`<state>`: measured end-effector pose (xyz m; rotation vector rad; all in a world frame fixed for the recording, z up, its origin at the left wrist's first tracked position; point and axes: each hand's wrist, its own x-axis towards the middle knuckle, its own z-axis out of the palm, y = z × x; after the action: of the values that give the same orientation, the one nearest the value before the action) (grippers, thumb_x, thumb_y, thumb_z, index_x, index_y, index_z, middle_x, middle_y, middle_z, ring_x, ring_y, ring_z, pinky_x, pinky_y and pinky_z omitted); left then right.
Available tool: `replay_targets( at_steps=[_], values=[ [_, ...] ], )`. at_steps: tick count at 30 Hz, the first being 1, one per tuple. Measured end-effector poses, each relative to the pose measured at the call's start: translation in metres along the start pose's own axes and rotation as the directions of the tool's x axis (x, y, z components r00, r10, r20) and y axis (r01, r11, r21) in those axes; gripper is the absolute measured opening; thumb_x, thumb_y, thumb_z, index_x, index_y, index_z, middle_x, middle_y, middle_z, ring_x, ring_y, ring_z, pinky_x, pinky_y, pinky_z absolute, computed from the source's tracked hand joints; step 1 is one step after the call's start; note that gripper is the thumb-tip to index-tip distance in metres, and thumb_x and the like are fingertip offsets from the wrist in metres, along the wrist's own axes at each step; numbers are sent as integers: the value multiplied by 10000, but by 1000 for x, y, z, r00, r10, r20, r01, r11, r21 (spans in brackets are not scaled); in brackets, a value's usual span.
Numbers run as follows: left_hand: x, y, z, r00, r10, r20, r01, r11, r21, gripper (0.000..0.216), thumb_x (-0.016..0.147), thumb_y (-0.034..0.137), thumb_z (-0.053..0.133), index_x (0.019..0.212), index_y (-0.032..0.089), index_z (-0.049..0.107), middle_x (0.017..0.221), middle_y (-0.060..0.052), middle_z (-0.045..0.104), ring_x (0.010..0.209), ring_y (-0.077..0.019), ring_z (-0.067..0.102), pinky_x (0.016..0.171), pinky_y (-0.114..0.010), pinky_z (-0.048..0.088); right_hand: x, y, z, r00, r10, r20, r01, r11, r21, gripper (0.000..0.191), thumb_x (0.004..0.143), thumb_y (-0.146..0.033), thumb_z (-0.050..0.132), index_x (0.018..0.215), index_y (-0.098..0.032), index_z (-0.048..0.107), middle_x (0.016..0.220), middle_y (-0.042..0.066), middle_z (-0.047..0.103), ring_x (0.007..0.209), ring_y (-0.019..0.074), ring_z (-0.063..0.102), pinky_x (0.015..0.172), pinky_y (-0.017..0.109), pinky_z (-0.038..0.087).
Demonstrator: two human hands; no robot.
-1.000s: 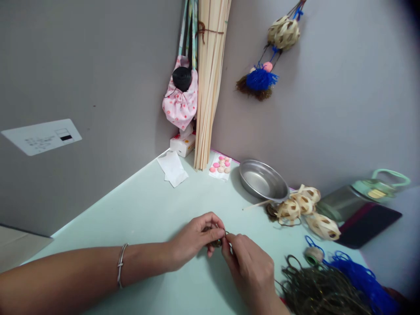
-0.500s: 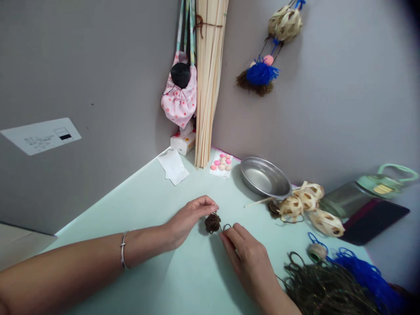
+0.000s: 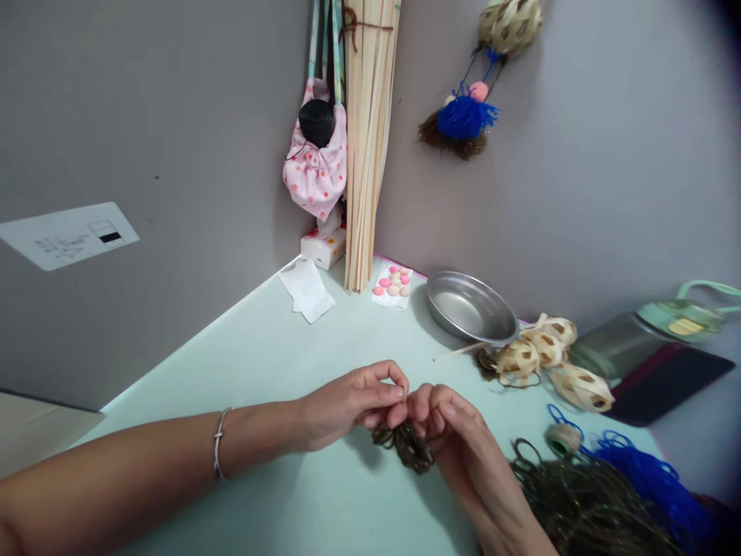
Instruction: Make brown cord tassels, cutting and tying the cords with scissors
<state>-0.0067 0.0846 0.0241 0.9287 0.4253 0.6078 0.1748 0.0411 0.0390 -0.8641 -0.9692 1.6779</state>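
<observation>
A small looped bundle of dark brown yarn hangs below my fingertips, just above the pale green table. My left hand pinches at the top of the bundle, thumb against fingers. Close beside it, my right hand is closed on the bundle's upper right side, its fingertips nearly meeting those of the left. What exactly lies between the fingertips is hidden. Near my right forearm spreads a heap of loose dark yarn, with blue yarn behind it.
Behind my hands stand a metal bowl, pink and cream beads and white paper. Woven balls, a spool, a bottle and a dark flat object lie right. Wooden strips lean in the corner.
My right hand has moved up and turned to meet the left at the yarn bundle. The bundle has shifted right and nearer me, and its loops now hang looser.
</observation>
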Motion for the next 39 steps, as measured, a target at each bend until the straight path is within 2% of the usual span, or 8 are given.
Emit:
replay_targets(
  at_steps=[4, 10, 17, 22, 26, 29, 34, 39],
  values=[
    [-1, -1, -3, 1000, -7, 21, 6, 1000, 11, 220, 918, 388, 553, 886, 185, 473, 661, 43, 484, 547, -78, 280, 560, -248, 195, -1, 3, 8, 999, 41, -3, -40, 994, 105, 307, 916, -377, 617, 675, -194, 564, 699, 9, 518, 708, 168, 524, 684, 284, 418],
    [-2, -10, -6, 995, -9, 99, -22, 953, 301, 333, 889, 493, 560, 810, 203, 416, 640, 52, 420, 605, -102, 344, 600, -253, 272, -1, 13, -2, 996, 90, 16, -82, 957, -279, 378, 983, -442, 504, 699, -196, 469, 631, -34, 405, 588, 125, 319, 557, 268, 275],
    [-6, -11, -5, 998, -65, 6, 44, 749, 661, 145, 889, 259, 469, 770, 224, 395, 644, 49, 426, 588, -116, 366, 572, -254, 302, -2, 18, -5, 991, 138, 0, -113, 815, -568, 416, 981, -509, 454, 691, -216, 398, 638, -51, 344, 597, 128, 299, 554, 272, 264],
    [-1, -14, -10, 997, -74, 35, 42, 828, 558, 187, 909, 360, 494, 803, 222, 427, 640, 50, 432, 591, -118, 378, 587, -256, 317, 2, 15, -6, 987, 162, -20, -151, 864, -481, 408, 963, -502, 483, 680, -212, 428, 599, -50, 381, 555, 121, 313, 521, 261, 265],
    [4, -9, -15, 998, 53, -20, -40, 908, 417, 253, 943, 451, 467, 881, 206, 451, 650, 45, 478, 620, -115, 413, 637, -261, 336, 2, 2, -10, 993, 18, -117, -73, 866, -495, 321, 923, -497, 556, 785, -222, 467, 679, -26, 512, 544, 120, 379, 504, 246, 304],
    [3, -1, -15, 992, 114, -55, -82, 908, 411, 249, 947, 448, 476, 906, 202, 465, 698, 27, 527, 676, -119, 468, 685, -266, 360, -1, -3, -15, 972, -184, -149, 0, 629, -778, 264, 904, -458, 604, 821, -235, 491, 613, -60, 441, 511, 121, 360, 479, 242, 298],
    [0, 9, -14, 995, 77, -59, -36, 859, 510, 226, 892, 376, 579, 1026, 215, 493, 746, 30, 534, 710, -124, 499, 687, -256, 391, -3, 4, -21, 952, -275, 137, 159, 56, -986, 178, 937, -342, 594, 802, -232, 559, 652, -33, 533, 544, 132, 472, 533, 251, 368],
    [-1, 16, -21, 982, 187, 33, -119, 467, 876, 97, 890, 278, 558, 890, 205, 622, 778, 2, 553, 739, -140, 501, 687, -261, 375, -4, 7, -15, 892, -356, 278, 253, -116, -961, 190, 981, -256, 515, 797, -226, 552, 678, -4, 550, 644, 163, 527, 586, 271, 371]
  ],
)
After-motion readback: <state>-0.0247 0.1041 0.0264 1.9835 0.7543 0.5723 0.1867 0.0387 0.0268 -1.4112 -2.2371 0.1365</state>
